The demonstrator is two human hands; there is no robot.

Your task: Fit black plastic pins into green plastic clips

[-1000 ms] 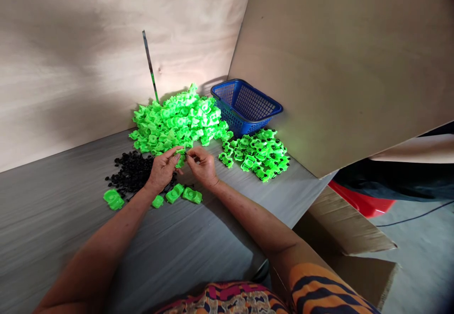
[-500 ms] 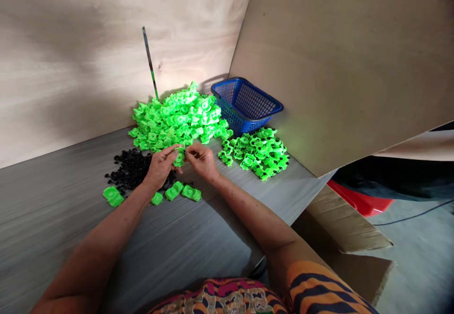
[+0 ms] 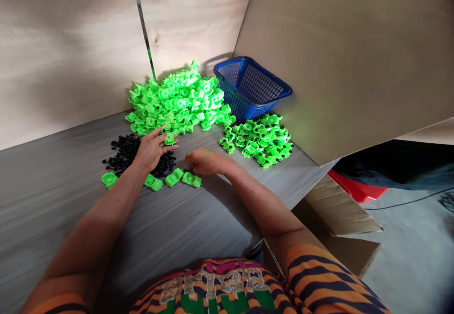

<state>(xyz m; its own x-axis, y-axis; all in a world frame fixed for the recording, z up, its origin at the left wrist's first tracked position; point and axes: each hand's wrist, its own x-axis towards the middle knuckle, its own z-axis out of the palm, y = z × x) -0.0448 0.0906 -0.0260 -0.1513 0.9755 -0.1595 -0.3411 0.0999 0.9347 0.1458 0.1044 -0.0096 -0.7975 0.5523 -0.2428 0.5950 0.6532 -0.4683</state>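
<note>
My left hand [image 3: 151,152] holds a bright green toy car body [image 3: 169,138] in its fingers, just in front of the large heap. To its right, my right hand [image 3: 207,161] is low over the table with its fingers pressed together. Its fingertips are by the edge of the small black wheel parts [image 3: 165,162], and whatever they pinch is hidden. Several loose green car bodies [image 3: 192,179] lie in a row on the near side of the black parts, one of them partly behind my left forearm.
A big heap of green car bodies [image 3: 177,101] lies against the back board. Right of it are a blue mesh basket [image 3: 253,110] and a pile of green cars with black wheels [image 3: 267,139]. A thin dark rod [image 3: 144,30] stands behind the heap. Cardboard flaps [image 3: 351,210] stick out at right.
My hands have moved apart. The left has gone left with the car body, while the right has left it and come down to the table by the black parts. The view has shifted slightly.
</note>
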